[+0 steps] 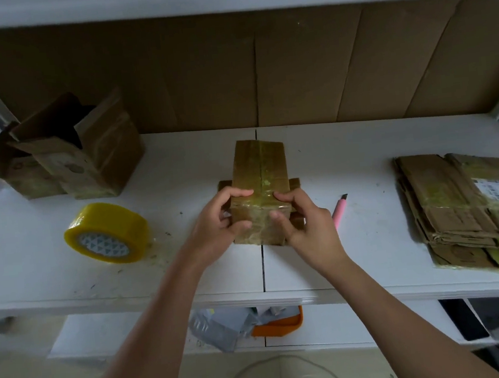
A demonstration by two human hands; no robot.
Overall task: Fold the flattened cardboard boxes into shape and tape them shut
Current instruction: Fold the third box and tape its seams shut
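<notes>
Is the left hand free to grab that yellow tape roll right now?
Probably not yet: the left hand grips the box. The tape roll lies unobstructed to its left.

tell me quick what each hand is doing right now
Left hand: grips the near end of the small taped box.
Right hand: grips the same end.

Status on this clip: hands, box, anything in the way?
Left hand and right hand both grip the taped box. Tape roll left, pink cutter right, neither obstructing.
</notes>
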